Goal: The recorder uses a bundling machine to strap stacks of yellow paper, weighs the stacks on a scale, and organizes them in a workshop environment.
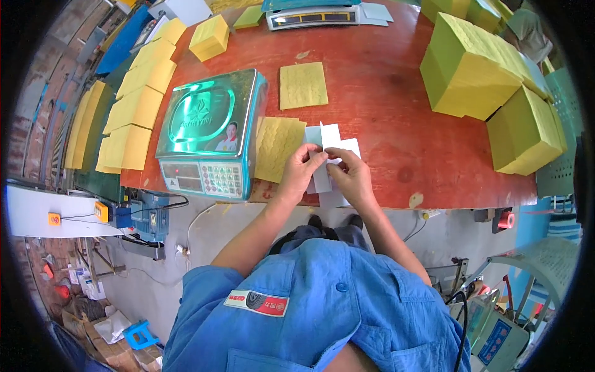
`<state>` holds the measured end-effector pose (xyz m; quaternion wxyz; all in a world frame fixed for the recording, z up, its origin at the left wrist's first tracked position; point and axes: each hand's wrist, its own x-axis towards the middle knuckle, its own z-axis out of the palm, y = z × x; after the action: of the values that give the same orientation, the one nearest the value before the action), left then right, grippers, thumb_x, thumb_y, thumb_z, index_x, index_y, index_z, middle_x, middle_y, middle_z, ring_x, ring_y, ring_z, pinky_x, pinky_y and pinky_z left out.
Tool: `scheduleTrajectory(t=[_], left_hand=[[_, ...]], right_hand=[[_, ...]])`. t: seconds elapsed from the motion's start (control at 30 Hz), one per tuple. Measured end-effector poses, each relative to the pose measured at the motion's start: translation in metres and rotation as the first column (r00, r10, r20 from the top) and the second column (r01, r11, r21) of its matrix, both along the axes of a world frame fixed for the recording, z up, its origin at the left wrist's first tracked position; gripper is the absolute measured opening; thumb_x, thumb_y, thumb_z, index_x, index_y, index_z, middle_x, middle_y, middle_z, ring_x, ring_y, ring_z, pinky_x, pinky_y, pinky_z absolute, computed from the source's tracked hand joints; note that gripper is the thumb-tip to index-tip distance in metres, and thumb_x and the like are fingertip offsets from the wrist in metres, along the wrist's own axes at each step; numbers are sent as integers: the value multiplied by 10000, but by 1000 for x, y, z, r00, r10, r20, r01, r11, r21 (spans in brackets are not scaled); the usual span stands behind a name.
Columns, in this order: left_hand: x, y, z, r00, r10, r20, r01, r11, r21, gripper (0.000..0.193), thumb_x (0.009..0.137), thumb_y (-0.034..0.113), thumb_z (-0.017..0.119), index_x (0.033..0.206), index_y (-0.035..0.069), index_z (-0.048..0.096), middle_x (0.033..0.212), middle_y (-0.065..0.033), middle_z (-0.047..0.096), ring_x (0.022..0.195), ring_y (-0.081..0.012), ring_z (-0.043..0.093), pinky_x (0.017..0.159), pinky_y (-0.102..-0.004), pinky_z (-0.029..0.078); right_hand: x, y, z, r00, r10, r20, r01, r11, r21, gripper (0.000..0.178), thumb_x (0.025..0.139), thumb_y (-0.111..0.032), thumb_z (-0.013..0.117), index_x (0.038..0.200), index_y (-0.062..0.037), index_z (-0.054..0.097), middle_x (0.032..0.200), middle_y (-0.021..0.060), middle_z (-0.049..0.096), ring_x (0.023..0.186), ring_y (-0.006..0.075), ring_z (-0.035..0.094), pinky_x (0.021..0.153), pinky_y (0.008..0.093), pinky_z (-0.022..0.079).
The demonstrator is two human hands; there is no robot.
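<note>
My left hand (pixel 299 170) and my right hand (pixel 353 176) meet over the front edge of the red table. Thumb and fingers of both are pinched on a white paper sheet (pixel 330 132), which stands up between them with a fold or edge running toward me. More white sheets (pixel 351 146) lie beneath and around the fingers. How many layers the fingertips hold is hidden. Left of my left hand lies a flat yellow textured sheet or thin stack (pixel 277 149). A second yellow piece (pixel 303 85) lies farther back.
A teal digital scale (pixel 199 118) with a shiny pan stands at the left on the red table (pixel 384 80). Tall yellow paper stacks (pixel 474 71) rise at the right, and several yellow blocks (pixel 147 77) line the left edge. Another scale (pixel 313 17) sits at the back.
</note>
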<state>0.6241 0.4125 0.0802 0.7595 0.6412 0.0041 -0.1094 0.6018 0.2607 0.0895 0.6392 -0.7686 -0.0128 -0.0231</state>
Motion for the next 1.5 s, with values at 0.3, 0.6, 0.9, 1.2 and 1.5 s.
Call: scheduleTrajectory(t=[0.3,0.6,0.9,1.2,1.5], left_hand=[[-2,-3,3,1000,23,13,-23,1000,6,190,897,197,700,1006,64,619,884,10,608,801,-54,533,719,-223,439],[1,-2,-5,999,51,19,-51,998,33,186,902,190,692,1024,67,623,873,15,593,777,-53,517,696,-216,431],[6,-6,-7,997,82,6,-81,969,233,143,906,131,610,951,0,647,861,-32,635,793,-110,557,715,-262,449],[-8,14,-12,999,51,3,-50,981,189,262,918,0,492,1163,-12,585,982,-64,644,903,-134,588,800,-280,473],[-14,-14,87,909,-113,401,-20,950,312,689,905,-45,444,1527,39,160,718,-6,481,636,-83,429,598,-243,392]], right_hand=[[0,-3,-6,1000,15,-27,-14,998,57,353,814,-6,622,1167,1,636,1013,70,668,746,98,583,677,249,500],[2,-6,-8,999,10,-52,-9,1000,23,341,822,-30,632,1162,1,636,1013,64,669,748,99,596,674,248,504],[-1,-19,29,934,-156,321,240,940,-241,401,791,58,640,1181,-30,603,1014,157,625,736,240,643,675,341,557],[2,18,-3,984,-174,34,175,917,-358,255,825,-206,675,894,20,580,776,263,629,746,420,647,655,471,506],[-10,-28,36,879,-410,244,460,864,-206,243,863,-150,681,776,-12,501,655,209,559,599,334,603,555,419,475]])
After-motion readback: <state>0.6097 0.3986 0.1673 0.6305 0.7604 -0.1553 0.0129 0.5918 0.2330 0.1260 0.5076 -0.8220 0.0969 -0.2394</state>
